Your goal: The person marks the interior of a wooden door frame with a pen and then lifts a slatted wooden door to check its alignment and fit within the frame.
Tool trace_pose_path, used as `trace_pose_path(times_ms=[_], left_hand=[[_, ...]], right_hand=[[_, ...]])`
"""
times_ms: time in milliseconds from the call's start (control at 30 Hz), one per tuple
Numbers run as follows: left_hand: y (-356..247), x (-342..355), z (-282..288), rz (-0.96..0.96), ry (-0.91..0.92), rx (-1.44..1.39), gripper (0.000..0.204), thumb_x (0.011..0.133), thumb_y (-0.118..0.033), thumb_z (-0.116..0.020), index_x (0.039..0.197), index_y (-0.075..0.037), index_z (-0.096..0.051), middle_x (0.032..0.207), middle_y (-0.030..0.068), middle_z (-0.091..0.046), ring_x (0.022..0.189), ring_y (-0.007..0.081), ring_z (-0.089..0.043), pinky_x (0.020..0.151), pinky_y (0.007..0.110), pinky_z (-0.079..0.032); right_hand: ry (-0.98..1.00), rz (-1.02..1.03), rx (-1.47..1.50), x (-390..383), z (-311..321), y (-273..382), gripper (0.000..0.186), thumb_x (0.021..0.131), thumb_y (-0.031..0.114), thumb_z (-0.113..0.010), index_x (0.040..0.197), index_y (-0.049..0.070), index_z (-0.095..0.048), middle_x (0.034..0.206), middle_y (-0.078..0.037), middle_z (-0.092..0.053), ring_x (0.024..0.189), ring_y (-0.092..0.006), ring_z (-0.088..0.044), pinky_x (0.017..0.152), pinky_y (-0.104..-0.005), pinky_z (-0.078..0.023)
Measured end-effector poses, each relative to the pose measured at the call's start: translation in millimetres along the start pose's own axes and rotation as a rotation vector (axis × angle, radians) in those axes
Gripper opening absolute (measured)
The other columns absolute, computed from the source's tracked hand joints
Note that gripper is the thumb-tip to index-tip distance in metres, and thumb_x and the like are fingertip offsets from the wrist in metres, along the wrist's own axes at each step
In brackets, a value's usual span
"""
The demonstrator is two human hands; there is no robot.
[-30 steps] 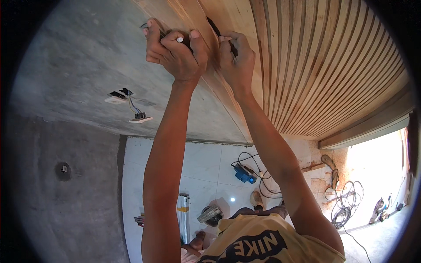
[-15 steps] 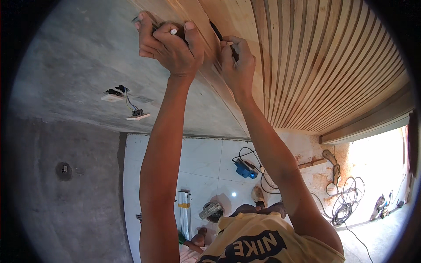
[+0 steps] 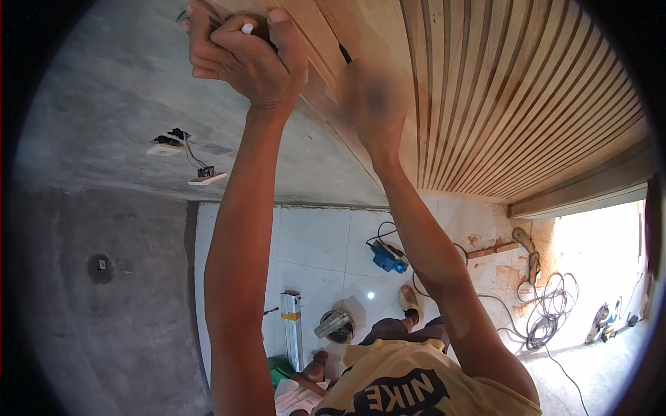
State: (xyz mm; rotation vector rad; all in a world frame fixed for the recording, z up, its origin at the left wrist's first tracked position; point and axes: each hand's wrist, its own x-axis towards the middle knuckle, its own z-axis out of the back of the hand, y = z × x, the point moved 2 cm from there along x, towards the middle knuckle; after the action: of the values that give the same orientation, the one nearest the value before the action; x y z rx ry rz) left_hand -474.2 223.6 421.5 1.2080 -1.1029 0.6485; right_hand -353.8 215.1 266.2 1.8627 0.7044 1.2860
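Note:
High on the left, my left hand (image 3: 260, 69) is closed, its fingers curled around a thin stick with a round white end (image 3: 247, 28). The thumb rests at the wooden trim (image 3: 312, 43), and a small dark curved tip pokes out beside the far fingers. My right hand (image 3: 377, 104) is raised against the wood to the right of it, its fingers smeared by a round blur. Just above that blur a dark slit or strip (image 3: 345, 53) shows between the boards. Whatever the right fingers hold is hidden. A slatted wooden panel (image 3: 499, 104) spreads to the right.
Sockets hang by wires from the grey wall (image 3: 207, 173). On the white tiled floor lie a blue power tool (image 3: 387, 258), coiled cable (image 3: 541, 329) and aluminium lengths (image 3: 293, 333). Part of another person (image 3: 309, 385) shows near the lower edge.
My left hand has shifted up and left in the picture, still closed on the white-ended stick. The right hand stays by the dark slit, lower against it, and its fingers are now blurred.

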Motion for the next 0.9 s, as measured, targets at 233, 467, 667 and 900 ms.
trace_pose_path(times_ms=[233, 467, 667, 900], left_hand=[[-6, 5, 1, -0.014, -0.02, 0.054, 0.03, 0.101, -0.028, -0.046, 0.09, -0.001, -0.037, 0.12, 0.029, -0.035, 0.108, 0.0377, -0.04, 0.107, 0.068, -0.021], [-10, 5, 7, 0.08, 0.095, 0.052, 0.03, 0.101, -0.028, -0.045, 0.086, -0.003, -0.036, 0.098, 0.0194, -0.039, 0.104, 0.0362, -0.039, 0.107, 0.068, -0.022], [0, 9, 4, -0.125, -0.004, 0.115, 0.032, 0.1, -0.03, -0.046, 0.085, -0.004, -0.035, 0.091, 0.0159, -0.038, 0.096, 0.033, -0.039, 0.107, 0.067, -0.024], [2, 6, 2, -0.111, 0.013, 0.116, 0.029, 0.098, -0.025, -0.047, 0.085, -0.002, -0.036, 0.093, 0.0186, -0.04, 0.102, 0.0388, -0.041, 0.106, 0.067, -0.024]], right_hand=[[0.016, -0.062, -0.007, -14, 8, -20, 0.007, 0.093, 0.009, -0.058, 0.096, 0.002, -0.059, 0.052, -0.003, -0.048, 0.045, -0.01, -0.041, 0.045, -0.0272, -0.032], [0.032, -0.082, -0.035, -31, 17, -39, 0.006, 0.093, 0.007, -0.058, 0.097, 0.003, -0.058, 0.053, -0.002, -0.046, 0.046, -0.0087, -0.04, 0.046, -0.0262, -0.032], [0.039, -0.114, -0.046, -44, 23, -49, 0.008, 0.092, 0.007, -0.058, 0.098, 0.002, -0.058, 0.055, -0.004, -0.05, 0.047, -0.0098, -0.043, 0.047, -0.0258, -0.035], [0.077, -0.184, -0.058, -57, 34, -65, 0.009, 0.093, 0.009, -0.057, 0.099, 0.002, -0.058, 0.057, -0.004, -0.052, 0.05, -0.0096, -0.045, 0.049, -0.0258, -0.036]])
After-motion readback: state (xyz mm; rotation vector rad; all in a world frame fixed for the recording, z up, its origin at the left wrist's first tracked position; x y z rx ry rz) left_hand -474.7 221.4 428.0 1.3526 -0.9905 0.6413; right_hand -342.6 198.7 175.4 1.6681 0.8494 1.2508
